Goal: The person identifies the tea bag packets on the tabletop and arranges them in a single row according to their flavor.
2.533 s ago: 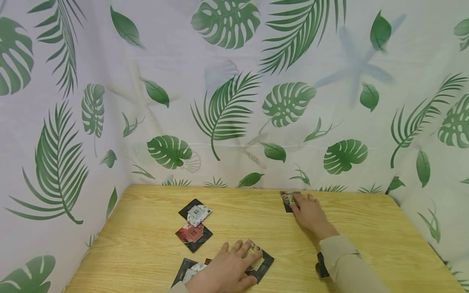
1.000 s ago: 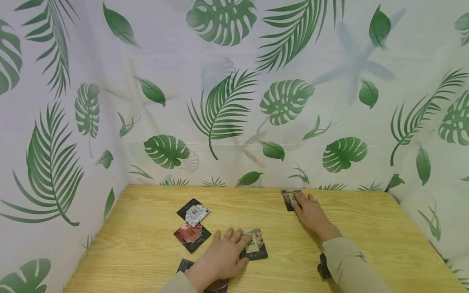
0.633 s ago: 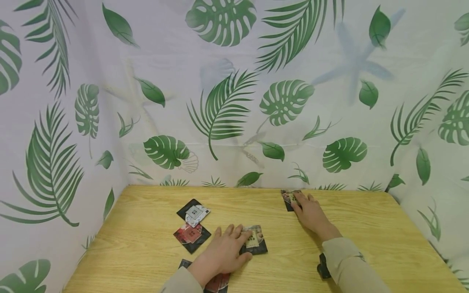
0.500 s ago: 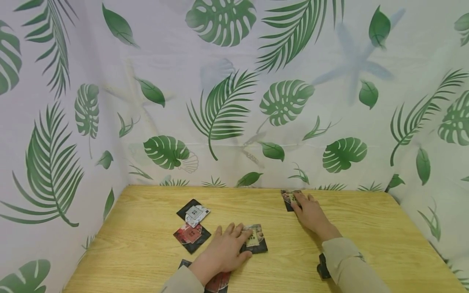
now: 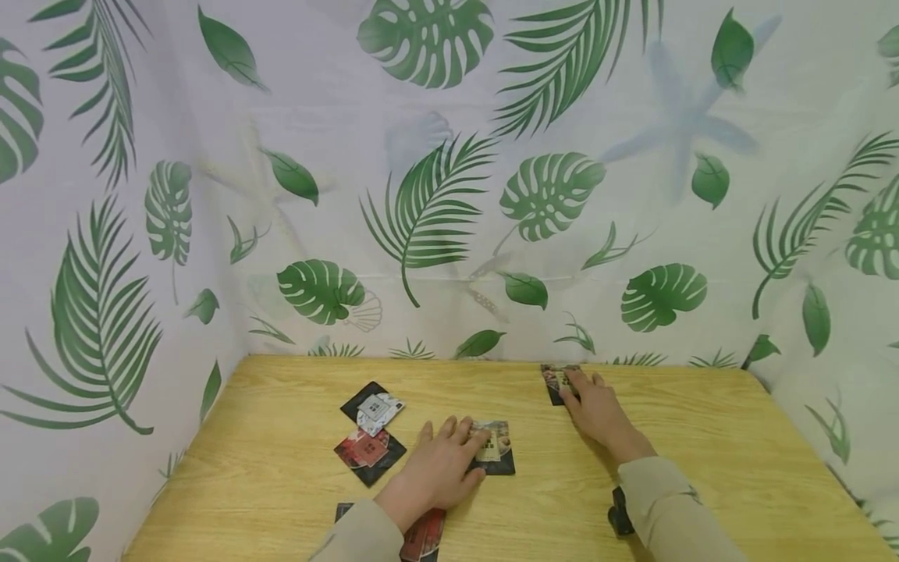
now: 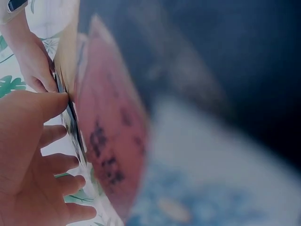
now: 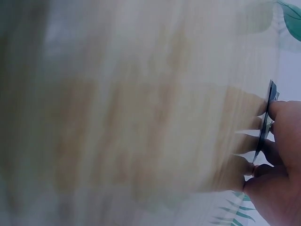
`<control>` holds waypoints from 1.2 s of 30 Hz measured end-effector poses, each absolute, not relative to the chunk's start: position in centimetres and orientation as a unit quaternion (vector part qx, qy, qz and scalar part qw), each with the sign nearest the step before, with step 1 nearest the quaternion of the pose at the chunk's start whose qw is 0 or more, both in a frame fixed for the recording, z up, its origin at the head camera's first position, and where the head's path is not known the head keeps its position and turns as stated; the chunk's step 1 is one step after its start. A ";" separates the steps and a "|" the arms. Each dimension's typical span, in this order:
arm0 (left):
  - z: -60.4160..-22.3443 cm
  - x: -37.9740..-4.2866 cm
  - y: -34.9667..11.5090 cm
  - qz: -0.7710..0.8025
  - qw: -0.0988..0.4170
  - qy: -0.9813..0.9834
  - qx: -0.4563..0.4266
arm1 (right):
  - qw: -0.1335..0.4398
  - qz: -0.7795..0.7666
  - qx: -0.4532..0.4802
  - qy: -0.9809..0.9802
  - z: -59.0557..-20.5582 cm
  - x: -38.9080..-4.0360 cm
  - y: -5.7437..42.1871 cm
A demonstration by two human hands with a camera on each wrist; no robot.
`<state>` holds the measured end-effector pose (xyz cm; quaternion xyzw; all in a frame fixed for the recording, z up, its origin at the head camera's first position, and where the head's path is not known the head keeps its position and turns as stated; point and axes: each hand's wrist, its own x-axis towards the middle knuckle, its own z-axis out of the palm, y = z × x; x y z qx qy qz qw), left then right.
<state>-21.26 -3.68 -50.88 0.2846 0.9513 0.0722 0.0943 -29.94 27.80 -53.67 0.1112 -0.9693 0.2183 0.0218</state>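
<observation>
My left hand [image 5: 444,464], fingers spread and extended, rests on the left part of a flat square packet [image 5: 500,451] with a black lower part and a pale yellow label. At the table's far edge, the fingertips of my right hand [image 5: 598,407] lie on a similar packet [image 5: 552,389], covering its right side. Edge-on in the right wrist view, that packet [image 7: 265,120] lies under the fingers. A packet with a red label [image 6: 110,141] fills the middle of the left wrist view, blurred, beside my left hand [image 6: 42,150].
Left of my left hand, a black-and-white packet [image 5: 374,407] overlaps a red-and-black packet [image 5: 369,455]. Another red packet [image 5: 424,534] and a dark packet's corner [image 5: 342,510] show around the left sleeve. A black device [image 5: 620,513] sits beside the right cuff. Leaf-printed cloth walls [image 5: 449,234] enclose the table [image 5: 267,468].
My left hand has slid its packet away from me across the table, and the packet has turned from cornerwise to square. A red packet shows more below the hand. My right hand stays put.
</observation>
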 end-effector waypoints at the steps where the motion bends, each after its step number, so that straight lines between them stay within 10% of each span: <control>1: -50.9 -21.4 -3.6 0.073 0.095 0.951 0.284 | 0.021 0.219 0.111 -0.969 -53.6 -29.9 27.8; 36: -49.9 -26.1 -0.4 0.053 0.127 0.958 0.252 | -0.011 0.231 0.104 -0.967 -53.4 -29.8 27.9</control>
